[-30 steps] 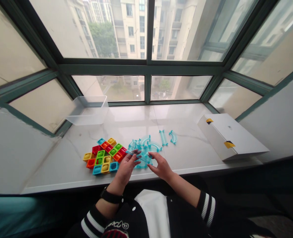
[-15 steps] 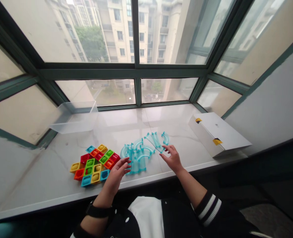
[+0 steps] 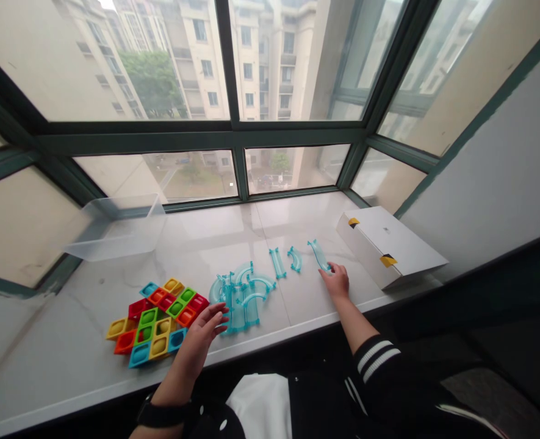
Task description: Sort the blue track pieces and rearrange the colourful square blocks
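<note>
My left hand (image 3: pixel 203 332) hovers open, fingers spread, at the near edge of a pile of clear blue track pieces (image 3: pixel 238 294), just right of a flat cluster of coloured square blocks (image 3: pixel 156 318). My right hand (image 3: pixel 337 281) reaches out to the right. Its curled fingers pinch the near end of a straight blue track piece (image 3: pixel 318 253) that lies on the marble sill (image 3: pixel 215 238). Left of that piece, a short curved track piece (image 3: pixel 294 258) and another straight one (image 3: pixel 277 262) lie side by side.
A white cardboard box (image 3: pixel 388 244) with yellow and black corner marks lies at the right end of the sill, close to my right hand. A clear plastic tub (image 3: pixel 114 231) stands at the back left by the window frame. The sill's front edge runs just below my hands.
My right hand left the pile and carried a straight track piece to the right, setting it down beside the two separate pieces. My left hand stayed by the pile. The view swung right.
</note>
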`<action>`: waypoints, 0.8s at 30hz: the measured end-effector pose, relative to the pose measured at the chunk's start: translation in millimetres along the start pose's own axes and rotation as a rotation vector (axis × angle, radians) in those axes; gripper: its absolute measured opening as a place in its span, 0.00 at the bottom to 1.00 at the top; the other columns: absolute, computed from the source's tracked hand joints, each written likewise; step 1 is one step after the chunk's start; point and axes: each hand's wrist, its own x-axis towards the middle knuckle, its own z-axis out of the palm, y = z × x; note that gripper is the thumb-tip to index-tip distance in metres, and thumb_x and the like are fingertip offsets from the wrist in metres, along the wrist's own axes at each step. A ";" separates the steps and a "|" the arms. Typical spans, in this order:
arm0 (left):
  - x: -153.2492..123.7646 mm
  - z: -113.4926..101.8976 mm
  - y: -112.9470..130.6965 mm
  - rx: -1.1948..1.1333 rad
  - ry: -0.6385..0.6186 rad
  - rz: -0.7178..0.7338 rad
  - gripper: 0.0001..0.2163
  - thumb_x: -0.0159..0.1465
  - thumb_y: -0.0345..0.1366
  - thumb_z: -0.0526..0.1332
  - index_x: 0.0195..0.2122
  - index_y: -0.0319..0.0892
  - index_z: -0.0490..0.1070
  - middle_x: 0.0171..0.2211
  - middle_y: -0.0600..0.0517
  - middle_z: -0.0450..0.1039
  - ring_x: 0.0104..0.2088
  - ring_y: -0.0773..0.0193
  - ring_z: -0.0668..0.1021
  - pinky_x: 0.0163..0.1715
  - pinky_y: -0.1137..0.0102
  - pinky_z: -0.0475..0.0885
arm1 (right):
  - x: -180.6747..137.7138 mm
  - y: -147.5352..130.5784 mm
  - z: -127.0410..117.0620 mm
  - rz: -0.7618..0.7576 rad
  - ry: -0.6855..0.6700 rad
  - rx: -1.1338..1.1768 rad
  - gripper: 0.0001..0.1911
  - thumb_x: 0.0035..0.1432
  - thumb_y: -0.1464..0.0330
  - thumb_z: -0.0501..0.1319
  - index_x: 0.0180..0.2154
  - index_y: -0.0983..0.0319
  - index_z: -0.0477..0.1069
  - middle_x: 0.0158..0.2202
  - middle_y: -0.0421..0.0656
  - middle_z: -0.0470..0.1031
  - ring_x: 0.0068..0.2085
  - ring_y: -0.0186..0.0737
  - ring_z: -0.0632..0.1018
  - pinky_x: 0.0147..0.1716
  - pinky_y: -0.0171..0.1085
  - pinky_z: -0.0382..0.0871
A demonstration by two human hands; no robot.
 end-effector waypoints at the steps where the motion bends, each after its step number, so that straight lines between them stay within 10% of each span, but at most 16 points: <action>1: 0.4 -0.5 -0.1 -0.001 0.005 -0.002 0.28 0.50 0.49 0.77 0.50 0.41 0.80 0.48 0.41 0.81 0.42 0.54 0.83 0.41 0.63 0.79 | 1.0 0.7 4.7 0.006 -0.008 -0.027 0.24 0.57 0.55 0.66 0.48 0.64 0.79 0.43 0.51 0.76 0.44 0.50 0.77 0.48 0.45 0.71; 24: 4.3 0.7 -7.1 -0.014 0.004 -0.034 0.27 0.50 0.49 0.78 0.49 0.42 0.80 0.47 0.43 0.81 0.42 0.57 0.82 0.41 0.65 0.79 | -0.8 -4.7 24.0 -0.013 -0.061 -0.252 0.22 0.62 0.57 0.65 0.54 0.59 0.76 0.51 0.52 0.78 0.52 0.53 0.74 0.48 0.44 0.63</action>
